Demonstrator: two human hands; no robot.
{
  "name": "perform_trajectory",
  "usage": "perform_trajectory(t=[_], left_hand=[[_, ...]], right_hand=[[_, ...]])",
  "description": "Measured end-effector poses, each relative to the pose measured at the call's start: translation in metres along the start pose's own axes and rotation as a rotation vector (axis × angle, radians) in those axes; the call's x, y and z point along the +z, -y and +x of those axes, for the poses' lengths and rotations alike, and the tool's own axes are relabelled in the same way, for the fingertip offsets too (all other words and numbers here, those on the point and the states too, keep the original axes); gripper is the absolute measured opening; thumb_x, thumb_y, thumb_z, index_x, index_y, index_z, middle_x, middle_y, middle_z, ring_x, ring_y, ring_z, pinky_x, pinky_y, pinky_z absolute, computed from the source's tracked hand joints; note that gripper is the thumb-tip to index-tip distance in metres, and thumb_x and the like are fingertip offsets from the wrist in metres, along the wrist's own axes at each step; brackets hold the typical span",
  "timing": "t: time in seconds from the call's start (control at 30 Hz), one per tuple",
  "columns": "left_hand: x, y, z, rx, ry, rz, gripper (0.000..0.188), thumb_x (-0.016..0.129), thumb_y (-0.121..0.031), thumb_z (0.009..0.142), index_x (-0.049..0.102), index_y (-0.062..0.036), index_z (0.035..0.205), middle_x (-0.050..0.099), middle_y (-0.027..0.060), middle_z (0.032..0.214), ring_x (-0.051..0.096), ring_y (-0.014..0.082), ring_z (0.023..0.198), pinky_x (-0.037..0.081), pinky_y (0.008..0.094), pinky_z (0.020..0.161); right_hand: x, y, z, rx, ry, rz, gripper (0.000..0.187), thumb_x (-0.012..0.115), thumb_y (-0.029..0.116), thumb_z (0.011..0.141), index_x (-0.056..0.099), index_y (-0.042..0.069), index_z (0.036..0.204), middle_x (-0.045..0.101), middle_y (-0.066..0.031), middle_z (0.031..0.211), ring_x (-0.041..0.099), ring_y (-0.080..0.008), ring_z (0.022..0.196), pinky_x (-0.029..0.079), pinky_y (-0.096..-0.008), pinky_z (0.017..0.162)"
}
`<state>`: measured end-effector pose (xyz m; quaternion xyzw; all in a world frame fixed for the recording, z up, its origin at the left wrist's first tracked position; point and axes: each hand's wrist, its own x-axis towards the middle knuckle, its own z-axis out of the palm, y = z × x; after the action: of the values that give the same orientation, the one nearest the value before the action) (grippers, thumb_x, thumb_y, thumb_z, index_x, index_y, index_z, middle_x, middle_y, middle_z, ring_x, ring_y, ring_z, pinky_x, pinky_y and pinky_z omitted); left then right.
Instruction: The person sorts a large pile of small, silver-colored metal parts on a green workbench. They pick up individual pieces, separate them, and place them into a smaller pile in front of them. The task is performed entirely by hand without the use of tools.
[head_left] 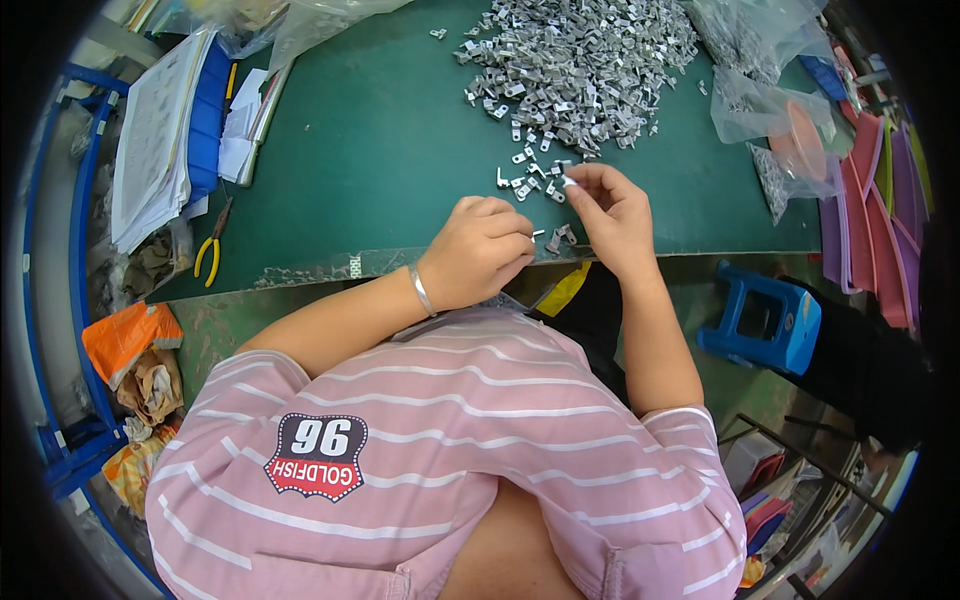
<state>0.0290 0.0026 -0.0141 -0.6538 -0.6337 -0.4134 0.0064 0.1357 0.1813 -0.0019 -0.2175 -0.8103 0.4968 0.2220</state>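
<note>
My left hand [477,252], with a silver bangle on its wrist, is closed over the near edge of the green table. Its fingers curl inward and hide what they hold, if anything; a small metal bit [538,233] shows beside the fingertips. Thumb and forefinger of my right hand [615,220] pinch a small metal bracket [570,181], partly covered by the fingers. Several loose metal brackets [526,188] lie left of the right hand. Between both hands, at the table edge, sit a few more brackets [561,238]. A large heap of brackets [590,75] spreads farther back.
The green table [350,150] bears yellow-handled pliers [210,250] and a blue tray [210,110] with papers at left. Clear plastic bags [765,100] of metal parts lie at the right. Below the edge stands a blue stool [765,318].
</note>
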Motion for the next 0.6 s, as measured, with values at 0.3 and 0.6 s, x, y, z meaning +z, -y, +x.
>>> perform_trajectory(t=[0.3,0.6], left_hand=[[0.010,0.026,0.036,-0.263,-0.056,0.328,0.019,0.075,-0.014,0.076,0.066,-0.0115,0.092,0.060,0.0035,0.096,0.056,0.0262,0.090,0.040,0.0396,0.074],[0.013,0.028,0.036,-0.055,-0.132,0.254,0.018,0.074,-0.005,0.070,0.061,-0.0114,0.082,0.060,0.0039,0.090,0.058,0.0247,0.085,0.040,0.0391,0.079]], right_hand=[[0.013,0.002,-0.002,-0.275,0.017,-0.468,0.018,0.071,0.008,0.077,0.068,0.007,0.094,0.064,-0.0089,0.090,0.060,-0.0322,0.089,0.047,-0.0432,0.078],[0.011,-0.003,-0.007,-0.350,-0.015,-0.464,0.014,0.066,-0.001,0.077,0.066,0.006,0.088,0.065,-0.0085,0.087,0.061,-0.0298,0.085,0.046,-0.0418,0.076]])
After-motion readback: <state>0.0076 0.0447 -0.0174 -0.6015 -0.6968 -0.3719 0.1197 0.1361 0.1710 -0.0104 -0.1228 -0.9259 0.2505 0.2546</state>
